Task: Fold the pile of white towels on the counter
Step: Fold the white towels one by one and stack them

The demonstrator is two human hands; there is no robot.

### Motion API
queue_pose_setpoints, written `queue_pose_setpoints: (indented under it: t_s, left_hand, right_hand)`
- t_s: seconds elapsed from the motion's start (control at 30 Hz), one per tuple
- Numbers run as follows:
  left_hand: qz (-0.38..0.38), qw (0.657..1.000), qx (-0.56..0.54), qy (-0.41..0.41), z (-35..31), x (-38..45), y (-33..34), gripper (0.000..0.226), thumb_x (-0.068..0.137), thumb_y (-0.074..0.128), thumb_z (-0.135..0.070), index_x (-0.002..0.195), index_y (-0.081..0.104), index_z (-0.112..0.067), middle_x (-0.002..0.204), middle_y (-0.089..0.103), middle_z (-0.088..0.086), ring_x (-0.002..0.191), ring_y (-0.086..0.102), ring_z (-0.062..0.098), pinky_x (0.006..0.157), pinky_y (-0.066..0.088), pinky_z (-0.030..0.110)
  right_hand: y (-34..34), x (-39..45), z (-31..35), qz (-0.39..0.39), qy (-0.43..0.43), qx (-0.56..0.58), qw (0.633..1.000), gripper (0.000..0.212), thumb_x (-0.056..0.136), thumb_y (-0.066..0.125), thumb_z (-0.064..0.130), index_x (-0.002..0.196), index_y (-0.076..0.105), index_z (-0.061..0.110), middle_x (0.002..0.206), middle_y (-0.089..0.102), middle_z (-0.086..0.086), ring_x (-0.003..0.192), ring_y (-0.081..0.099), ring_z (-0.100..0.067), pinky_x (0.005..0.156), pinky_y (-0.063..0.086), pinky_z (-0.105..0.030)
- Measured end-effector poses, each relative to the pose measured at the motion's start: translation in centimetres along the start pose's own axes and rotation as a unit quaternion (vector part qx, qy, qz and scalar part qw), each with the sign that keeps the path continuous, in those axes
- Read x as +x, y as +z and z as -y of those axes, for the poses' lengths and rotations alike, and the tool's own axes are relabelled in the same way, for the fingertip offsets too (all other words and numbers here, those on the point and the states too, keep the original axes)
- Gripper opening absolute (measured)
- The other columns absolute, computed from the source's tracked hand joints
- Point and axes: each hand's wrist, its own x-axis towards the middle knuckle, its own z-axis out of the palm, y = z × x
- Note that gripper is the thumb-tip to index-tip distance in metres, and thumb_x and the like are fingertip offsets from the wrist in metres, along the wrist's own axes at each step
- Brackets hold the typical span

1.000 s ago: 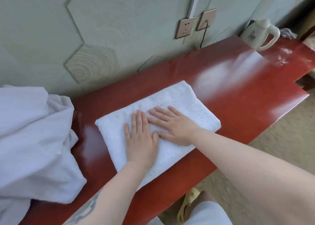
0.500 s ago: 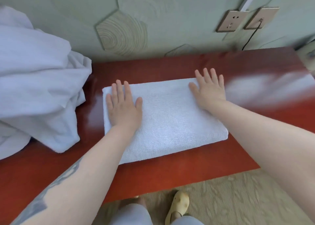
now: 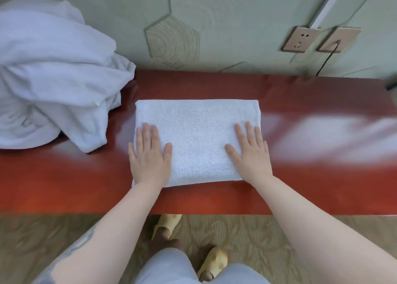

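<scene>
Single head-worn view, wide-angle, looking forward and steeply down over a red counter (image 3: 300,187) from close above. Faces a green wall (image 3: 236,15) behind it. Takes in floor and slippered feet (image 3: 211,264) at the bottom edge. No second view to compare.

Folded towel (image 3: 196,142) sits mid-surface (image 3: 311,187), with the left hand (image 3: 149,157) flat on its left end and the right hand (image 3: 251,154) flat on its right end. The unfolded pile (image 3: 53,79) is off to the left against the wall, and two wall sockets (image 3: 321,39) are up behind on the right.
</scene>
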Motion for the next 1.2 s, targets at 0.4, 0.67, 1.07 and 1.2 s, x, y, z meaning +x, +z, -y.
queue_pose_setpoints:
  t_s: [0.4, 0.67, 1.07, 1.2]
  left_hand:
    - [0.009, 0.857, -0.38, -0.349, 2.4, -8.2, -1.4, 0.056, 0.086, 0.066, -0.049, 0.122, 0.056, -0.007, 0.131, 0.051, 0.015, 0.123, 0.035, 0.036, 0.095, 0.036, 0.046]
    - [-0.069, 0.629, -0.592, -0.499, 0.6, -15.5, -1.1, 0.067, 0.077, 0.082, -0.027, 0.129, 0.042, -0.01, 0.13, 0.048, 0.01, 0.116, 0.052, 0.037, 0.096, 0.048, 0.057]
    - [0.122, 0.307, -0.801, -0.498, -4.0, -16.8, -2.9, 0.045, 0.072, 0.082, -0.013, 0.111, 0.061, -0.01, 0.105, 0.068, 0.013, 0.091, 0.068, 0.033, 0.062, 0.057, 0.045]
    - [0.115, 0.288, -0.823, -0.476, -4.8, -18.3, -2.3, 0.049, 0.071, 0.084, -0.027, 0.113, 0.063, -0.012, 0.107, 0.071, 0.012, 0.095, 0.068, 0.033, 0.063, 0.055, 0.041]
  right_hand:
    - [-1.2, -7.9, -2.3, -0.024, 0.286, 0.343, 0.894, 0.046, 0.083, 0.071, 0.045, 0.11, 0.06, 0.009, 0.118, 0.055, -0.011, 0.106, 0.056, -0.033, 0.093, 0.048, -0.049]
    - [0.6, -16.2, -3.3, -0.109, 0.41, 0.544, 0.724, 0.044, 0.072, 0.085, 0.026, 0.102, 0.062, 0.005, 0.108, 0.066, -0.012, 0.09, 0.062, -0.026, 0.078, 0.05, -0.04]
    - [-0.1, -17.3, 0.4, 0.014, 0.422, 0.773, 0.474, 0.027, 0.08, 0.078, 0.01, 0.099, 0.059, 0.009, 0.1, 0.067, -0.01, 0.086, 0.067, -0.024, 0.069, 0.054, -0.034]
    - [-0.5, -18.2, 0.9, 0.015, 0.427, 0.797, 0.427, 0.043, 0.066, 0.087, 0.016, 0.101, 0.062, 0.011, 0.096, 0.069, -0.005, 0.082, 0.067, -0.019, 0.062, 0.048, -0.028]
